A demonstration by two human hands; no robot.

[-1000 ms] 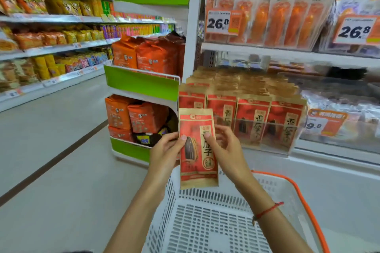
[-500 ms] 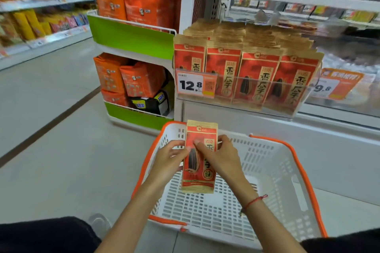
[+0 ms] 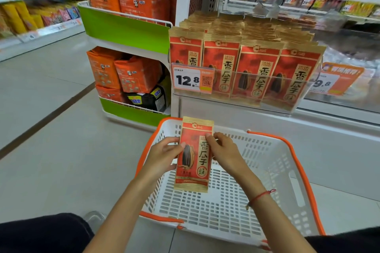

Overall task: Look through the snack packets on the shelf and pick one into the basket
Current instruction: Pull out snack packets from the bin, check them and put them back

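While the white basket (image 3: pixel 273 172) sits below the shelf (image 3: pixel 236 107), the left hand (image 3: pixel 162 155) and right hand (image 3: pixel 223 150) pinch one red snack packet (image 3: pixel 194 156) upright above it.

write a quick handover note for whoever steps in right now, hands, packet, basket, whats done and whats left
Left hand pinches the left edge of the red sunflower seed packet; right hand pinches its right edge.
The packet is held upright above the white basket, not resting in it.
More of the same packets stand on the shelf behind a 12.8 price tag.
Done: packet picked.
Left: lower it into the basket and let go.
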